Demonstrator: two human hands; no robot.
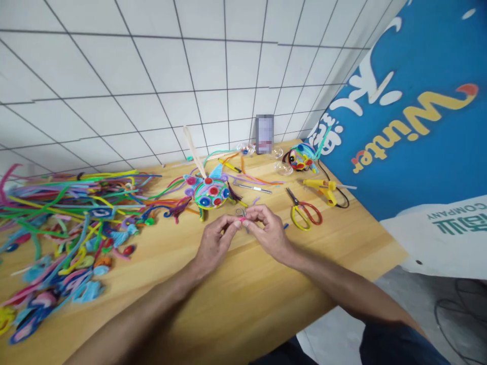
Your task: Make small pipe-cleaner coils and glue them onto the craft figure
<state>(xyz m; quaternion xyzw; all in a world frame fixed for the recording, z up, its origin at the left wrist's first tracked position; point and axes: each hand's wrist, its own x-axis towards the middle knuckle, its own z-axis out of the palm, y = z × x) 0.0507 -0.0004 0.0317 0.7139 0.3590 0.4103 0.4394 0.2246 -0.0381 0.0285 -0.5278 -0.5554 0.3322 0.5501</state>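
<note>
Fingertips pinched, my left hand [218, 238] and my right hand [270, 230] meet over the middle of the wooden table [243, 299]. Between them they hold a small pink-red piece [242, 219], mostly covered by the fingers. Small grey metal scissors [239, 212] lie just behind the fingertips, partly hidden. Beyond my left hand sits a colourful round ornament [212, 191] with red and blue discs and a pale loop on top. Scissors with red and yellow handles [304, 213] lie open to the right of my right hand.
Many fuzzy coloured stems [76, 203] and curled pieces are heaped at left. A yellow glue gun [323, 188] with a black cable lies at right. Behind are a second ornament [302, 157], clear plastic shells [283, 168], a phone [265, 134] against the tiled wall, and a silver pen-like tool [254, 188].
</note>
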